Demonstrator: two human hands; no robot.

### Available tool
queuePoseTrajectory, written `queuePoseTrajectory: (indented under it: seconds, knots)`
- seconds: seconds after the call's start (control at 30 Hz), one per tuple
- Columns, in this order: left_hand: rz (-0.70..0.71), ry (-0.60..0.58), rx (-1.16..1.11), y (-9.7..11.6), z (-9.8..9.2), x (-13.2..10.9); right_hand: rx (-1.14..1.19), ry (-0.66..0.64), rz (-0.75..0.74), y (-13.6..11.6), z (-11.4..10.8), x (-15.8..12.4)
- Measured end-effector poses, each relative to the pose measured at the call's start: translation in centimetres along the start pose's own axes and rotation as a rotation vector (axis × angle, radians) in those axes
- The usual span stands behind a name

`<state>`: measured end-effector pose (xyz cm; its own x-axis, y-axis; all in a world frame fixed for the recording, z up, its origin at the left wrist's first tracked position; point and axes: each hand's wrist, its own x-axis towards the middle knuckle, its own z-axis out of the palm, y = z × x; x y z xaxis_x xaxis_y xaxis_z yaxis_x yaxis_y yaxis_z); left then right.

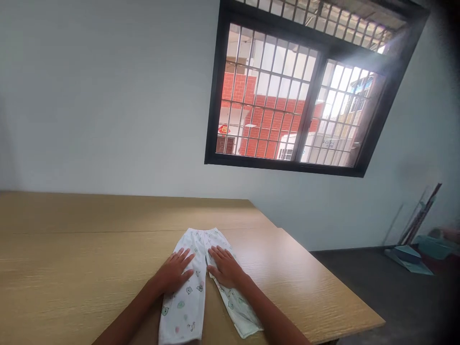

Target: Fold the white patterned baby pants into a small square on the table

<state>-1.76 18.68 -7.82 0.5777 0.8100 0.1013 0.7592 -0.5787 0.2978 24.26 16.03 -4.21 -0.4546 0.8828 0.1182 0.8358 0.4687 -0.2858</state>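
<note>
A pair of white trousers (185, 306) with small printed animal figures lies spread on the wooden table, waistband away from me and both legs toward me. My left hand (176, 273) rests on the left trouser leg, fingers spread. On the upper part of the right leg lies my right hand (225, 268), flat with its fingers stretched out. Neither hand grips the cloth. The lower end of the left leg reaches the bottom of the view, while my right forearm partly covers the right leg.
The wooden table (89, 268) stands against a pale wall (108, 96), with a seam across its top and its right edge slanting toward me. A barred window (283, 96) is above. A dustpan (408, 258) and a bluish basin (436, 247) are on the dark floor at right.
</note>
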Motion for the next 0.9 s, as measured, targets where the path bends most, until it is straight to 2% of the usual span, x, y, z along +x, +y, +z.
queuePoseTrajectory:
  seconds: [0.1,0.17,0.3,0.43,0.5,0.63,0.73,0.83,0.9]
  knots:
    - [-0.007,-0.023,-0.029,-0.9,-1.5,0.0,-0.049,-0.049,0.048,-0.3,-0.1,0.2]
    - [-0.027,-0.042,-0.07,-0.9,-2.4,-0.3,-0.066,-0.035,0.05,-0.5,-0.4,0.6]
    - [-0.066,-0.072,-0.112,-0.2,-2.9,-1.3,-0.055,0.0,0.0,-0.4,-1.4,1.8]
    - [0.006,0.026,-0.126,1.1,-2.4,-2.4,-0.039,0.039,-0.083,1.3,-1.6,2.9]
    - [0.067,0.069,-0.164,2.3,-2.3,-2.9,-0.016,0.02,-0.06,2.5,-1.1,3.1]
    - [0.107,-0.027,-0.226,5.4,-2.0,-4.1,0.034,0.015,0.039,3.9,-0.2,3.1]
    - [0.15,-0.098,-0.194,7.1,-2.1,-4.7,0.031,0.026,0.077,4.1,-0.6,3.0]
    - [0.148,-0.146,-0.16,7.4,-3.5,-5.0,-0.009,0.029,0.152,4.0,-1.9,2.4]
    - [0.082,-0.142,-0.193,6.8,-4.9,-5.1,-0.018,0.02,0.204,3.6,-2.9,1.8]
